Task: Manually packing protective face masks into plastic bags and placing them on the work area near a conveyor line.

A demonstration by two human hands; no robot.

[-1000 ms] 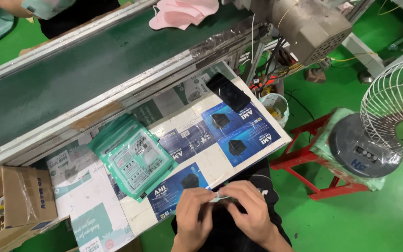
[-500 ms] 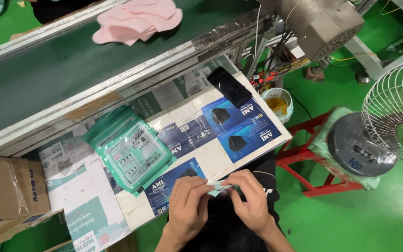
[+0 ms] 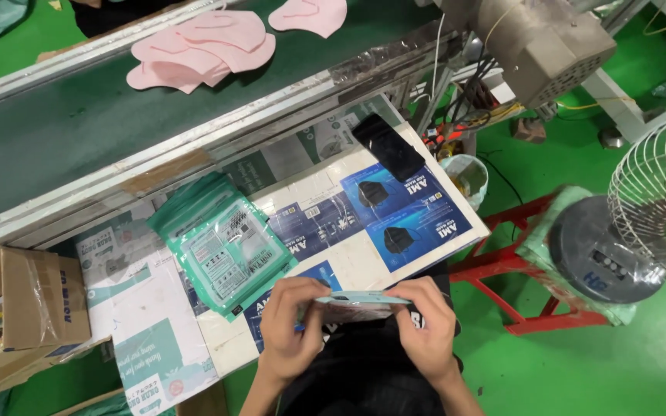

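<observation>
- We are pinching a thin, pale blue flat packet between both hands, just off the near edge of the work table, over our dark lap.
- Our left hand is closing its fingers on the packet's left end, and our right hand is gripping the right end; the packet is lying nearly flat and edge-on to us.
- We are seeing a stack of green clear-fronted pouches just beyond the left hand, on the table.
- Blue printed sheets are lying farther right, with a black phone near the far corner.
- Pink masks are sitting on the dark green conveyor belt, well apart from us.
- A cardboard box is standing left; a fan right.
</observation>
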